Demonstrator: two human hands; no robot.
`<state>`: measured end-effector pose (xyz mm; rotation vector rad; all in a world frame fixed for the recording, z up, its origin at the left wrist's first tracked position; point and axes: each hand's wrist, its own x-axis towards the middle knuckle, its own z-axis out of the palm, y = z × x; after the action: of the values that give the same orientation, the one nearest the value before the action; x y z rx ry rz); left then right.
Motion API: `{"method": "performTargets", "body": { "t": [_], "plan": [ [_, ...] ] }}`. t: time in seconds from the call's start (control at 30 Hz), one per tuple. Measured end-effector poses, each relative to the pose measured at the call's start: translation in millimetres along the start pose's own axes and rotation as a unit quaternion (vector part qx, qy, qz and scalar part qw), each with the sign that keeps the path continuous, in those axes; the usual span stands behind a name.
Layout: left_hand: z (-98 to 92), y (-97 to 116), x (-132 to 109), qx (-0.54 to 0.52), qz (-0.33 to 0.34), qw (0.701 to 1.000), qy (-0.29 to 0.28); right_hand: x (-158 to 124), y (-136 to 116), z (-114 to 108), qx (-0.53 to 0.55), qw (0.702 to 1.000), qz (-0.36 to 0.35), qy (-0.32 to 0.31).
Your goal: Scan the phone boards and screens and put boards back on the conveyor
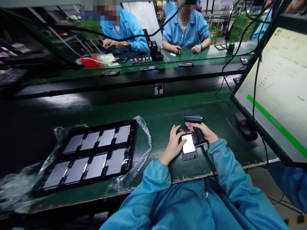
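Observation:
A dark phone-like device with a lit white screen lies on the green bench before me. My left hand grips its left side, the thumb over the screen's edge and the other fingers curved near the top. Close by on the right, my right hand is closed around the neck of a black handheld barcode scanner. A teal light strip glows on the scanner's head, and its cable runs down toward the bench edge. Part of the device's upper end is hidden by my fingers.
Left of my hands lies a black tray of several flat grey panels, with clear plastic film around it. A monitor showing PASS and a mouse stand right. Beyond the black conveyor, co-workers sit in blue.

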<state>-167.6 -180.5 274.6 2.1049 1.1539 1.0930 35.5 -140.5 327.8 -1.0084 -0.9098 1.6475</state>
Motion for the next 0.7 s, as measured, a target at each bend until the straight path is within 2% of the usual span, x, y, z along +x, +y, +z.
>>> {"method": "performTargets", "body": {
  "t": [0.1, 0.2, 0.23, 0.3, 0.37, 0.43, 0.5, 0.6, 0.7],
  "plan": [
    [14.8, 18, -32, 0.031, -0.086, 0.995, 0.047, -19, -1, -3, -0.003, 0.999, -0.030, 0.024],
    [33.2, 44, -61, -0.055, -0.172, 0.982, 0.057, -63, 0, -3, -0.022, 0.994, -0.060, 0.087],
    [38.5, 50, -66, -0.099, -0.191, 0.975, 0.057, -79, 3, 0, -0.028, 0.993, -0.051, 0.099],
    [45.8, 54, -65, -0.181, -0.228, 0.954, 0.073, -102, 10, 7, -0.019, 0.994, -0.040, 0.097],
    [49.3, 45, -47, -0.228, -0.258, 0.935, 0.087, -108, 18, 14, 0.017, 0.992, -0.051, 0.116],
    [50.9, 26, -13, -0.241, -0.260, 0.932, 0.079, -98, 20, 16, 0.071, 0.984, -0.065, 0.152],
    [52.7, 3, 37, -0.245, -0.238, 0.938, 0.056, -82, 15, 11, 0.119, 0.970, -0.080, 0.194],
    [57.8, -27, 132, -0.213, -0.225, 0.949, 0.064, -65, 3, -2, 0.151, 0.955, -0.108, 0.232],
    [63.4, -44, 231, -0.122, -0.209, 0.967, 0.083, -64, -3, -11, 0.164, 0.952, -0.120, 0.229]
  ]
}}
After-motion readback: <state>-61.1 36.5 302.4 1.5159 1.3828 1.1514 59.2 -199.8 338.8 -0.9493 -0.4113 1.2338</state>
